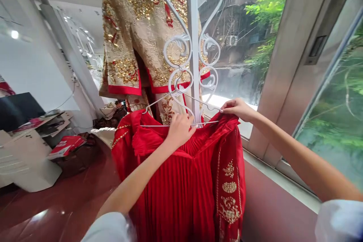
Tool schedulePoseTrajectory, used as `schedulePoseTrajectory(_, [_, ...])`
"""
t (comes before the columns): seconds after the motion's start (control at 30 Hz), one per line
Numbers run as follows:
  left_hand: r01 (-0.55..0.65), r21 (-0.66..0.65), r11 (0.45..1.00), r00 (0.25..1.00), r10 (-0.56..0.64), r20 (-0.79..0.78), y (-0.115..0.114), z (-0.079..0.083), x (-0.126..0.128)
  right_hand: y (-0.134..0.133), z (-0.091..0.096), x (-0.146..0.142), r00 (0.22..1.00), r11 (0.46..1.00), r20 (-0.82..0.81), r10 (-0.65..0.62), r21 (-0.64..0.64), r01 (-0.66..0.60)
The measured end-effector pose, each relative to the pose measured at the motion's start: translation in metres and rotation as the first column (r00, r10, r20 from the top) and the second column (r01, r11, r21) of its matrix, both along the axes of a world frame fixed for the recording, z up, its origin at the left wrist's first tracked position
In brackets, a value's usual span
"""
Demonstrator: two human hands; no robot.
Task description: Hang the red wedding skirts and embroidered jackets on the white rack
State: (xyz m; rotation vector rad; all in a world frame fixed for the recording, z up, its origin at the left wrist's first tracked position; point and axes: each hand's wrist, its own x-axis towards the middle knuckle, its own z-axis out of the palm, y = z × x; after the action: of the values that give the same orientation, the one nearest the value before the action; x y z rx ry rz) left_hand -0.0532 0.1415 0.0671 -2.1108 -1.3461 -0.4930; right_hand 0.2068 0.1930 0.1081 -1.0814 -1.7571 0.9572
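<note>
A red pleated garment with gold embroidery hangs on a white wire hanger, which is hooked on a white scrolled metal stand. My left hand is closed over the hanger's lower bar and the red waistband at the middle. My right hand pinches the hanger's right end together with the red cloth. A gold and red embroidered jacket hangs higher on the same stand, behind the hanger.
A large window with a low sill runs along the right. To the left stands a white desk piled with papers and a dark screen. The floor is glossy dark red.
</note>
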Motion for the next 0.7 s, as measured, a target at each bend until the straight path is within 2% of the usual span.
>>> schedulePoseTrajectory(0.07, [0.041, -0.097, 0.994, 0.999, -0.039, 0.026, 0.014, -0.011, 0.015, 0.001, 0.002, 0.005, 0.999, 0.997, -0.044, -0.023, -0.074, 0.020])
schedulePoseTrajectory(0.13, [0.017, -0.134, 0.991, 0.999, -0.010, 0.052, 0.020, -0.020, 0.023, 0.004, 0.010, 0.011, 0.995, 0.987, -0.076, -0.061, -0.153, 0.049])
schedulePoseTrajectory(0.23, [-0.005, -0.146, 0.989, 0.998, 0.014, 0.062, 0.021, -0.028, 0.027, 0.011, 0.037, 0.017, 0.987, 0.979, -0.085, -0.135, -0.164, 0.119])
schedulePoseTrajectory(0.3, [-0.031, -0.165, 0.986, 0.997, 0.042, 0.064, 0.021, -0.030, 0.030, 0.014, 0.063, 0.017, 0.977, 0.977, -0.095, -0.190, -0.113, 0.179])
schedulePoseTrajectory(0.37, [-0.064, -0.171, 0.983, 0.995, 0.076, 0.067, 0.023, -0.030, 0.033, 0.008, 0.088, 0.012, 0.966, 0.971, -0.094, -0.240, 0.000, 0.241])
schedulePoseTrajectory(0.43, [-0.098, -0.174, 0.980, 0.991, 0.113, 0.076, 0.026, -0.030, 0.038, -0.013, 0.104, 0.002, 0.966, 0.951, -0.031, -0.258, 0.167, 0.259])
schedulePoseTrajectory(0.47, [-0.109, -0.179, 0.978, 0.988, 0.126, 0.085, 0.028, -0.029, 0.040, -0.028, 0.105, -0.005, 0.966, 0.935, 0.027, -0.258, 0.257, 0.242])
schedulePoseTrajectory(0.53, [-0.106, -0.197, 0.975, 0.986, 0.129, 0.109, 0.029, -0.028, 0.043, -0.062, 0.089, -0.020, 0.947, 0.892, 0.184, -0.262, 0.422, 0.165])
schedulePoseTrajectory(0.6, [-0.084, -0.217, 0.973, 0.985, 0.114, 0.129, 0.027, -0.026, 0.046, -0.090, 0.053, -0.034, 0.856, 0.816, 0.386, -0.344, 0.574, 0.069])
schedulePoseTrajectory(0.63, [-0.074, -0.218, 0.973, 0.985, 0.105, 0.136, 0.026, -0.026, 0.048, -0.098, 0.031, -0.040, 0.761, 0.797, 0.526, -0.381, 0.603, -0.017])
schedulePoseTrajectory(0.7, [-0.049, -0.200, 0.979, 0.986, 0.079, 0.146, 0.021, -0.025, 0.049, -0.102, -0.008, -0.047, 0.524, 0.814, 0.742, -0.418, 0.562, -0.147])
